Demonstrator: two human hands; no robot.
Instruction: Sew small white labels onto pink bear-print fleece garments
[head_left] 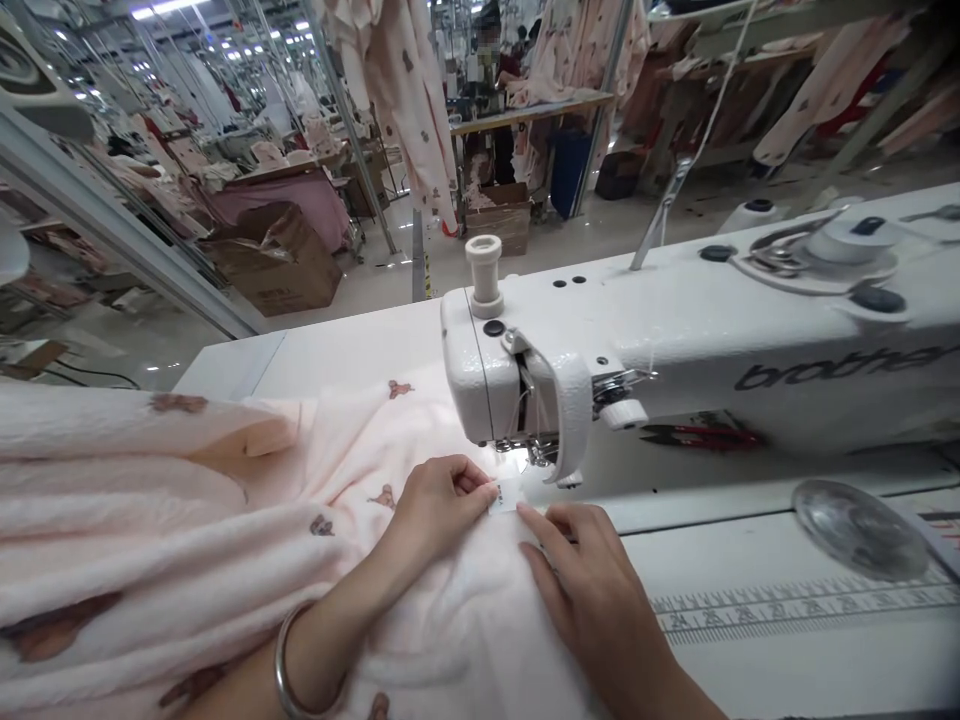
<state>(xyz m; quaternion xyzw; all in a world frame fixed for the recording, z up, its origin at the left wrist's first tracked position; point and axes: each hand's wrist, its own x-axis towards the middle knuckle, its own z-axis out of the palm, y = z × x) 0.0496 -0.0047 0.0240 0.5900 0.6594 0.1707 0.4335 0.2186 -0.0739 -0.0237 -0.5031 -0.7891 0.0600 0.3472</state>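
A pale pink fleece garment with small brown bear prints lies bunched over the table in front of a white Brother sewing machine. My left hand pinches a small white label against the fabric just before the presser foot. My right hand lies on the fabric, its fingers pressed together and its index fingertip touching the label's right edge. A silver bangle circles my left wrist.
A ruler strip runs along the white table at the right, beside a round metal dish. Red thread snips lie under the machine arm. Cardboard boxes, hanging garments and other workstations fill the floor beyond.
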